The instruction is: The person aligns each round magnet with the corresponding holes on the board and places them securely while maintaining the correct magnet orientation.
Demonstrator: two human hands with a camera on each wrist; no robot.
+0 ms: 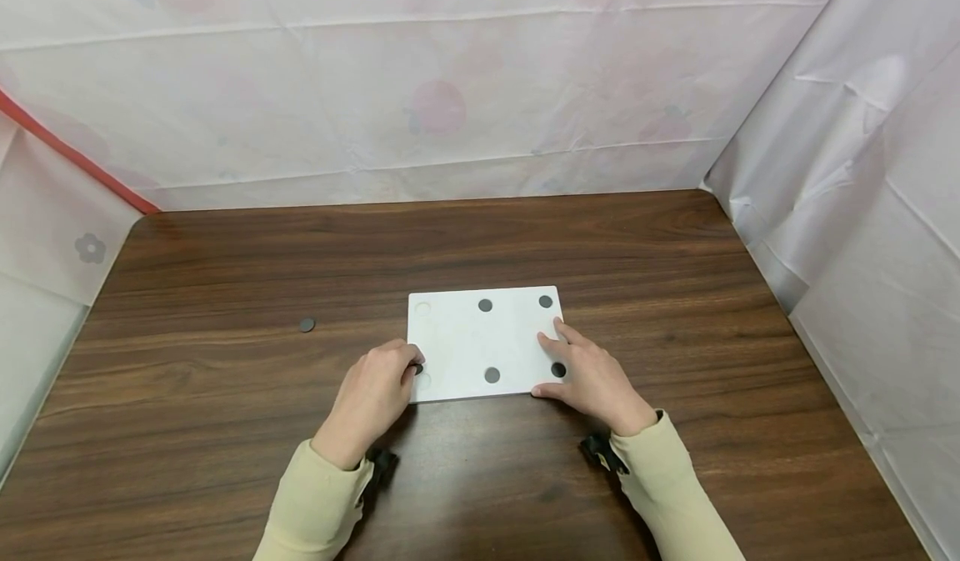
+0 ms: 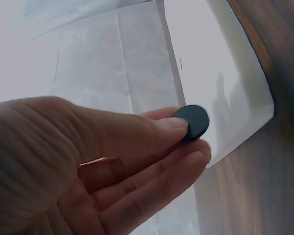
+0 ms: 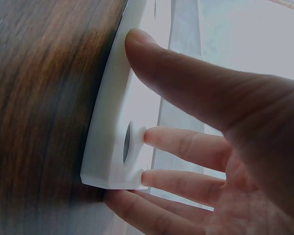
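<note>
A white rectangular board [image 1: 453, 344] lies on the table. Black discs sit in several of its round spots, among them one at the far right corner [image 1: 546, 302] and one at the near middle [image 1: 492, 375]. Two pale round recesses at the left end hold no disc. My left hand [image 1: 377, 390] pinches a black disc [image 2: 196, 121] between thumb and fingers, over the board's left edge close to the near-left recess [image 1: 423, 381]. With fingers spread, my right hand [image 1: 596, 379] rests on the board's right end, its thumb at the near edge and fingertips around the near-right disc [image 3: 127, 143].
Another black disc [image 1: 307, 324] lies by itself on the brown wooden table [image 1: 225, 273], left of the board. White printed cloth [image 1: 322, 111] hangs behind the table's far edge, and more cloth [image 1: 877, 277] hangs along the right side.
</note>
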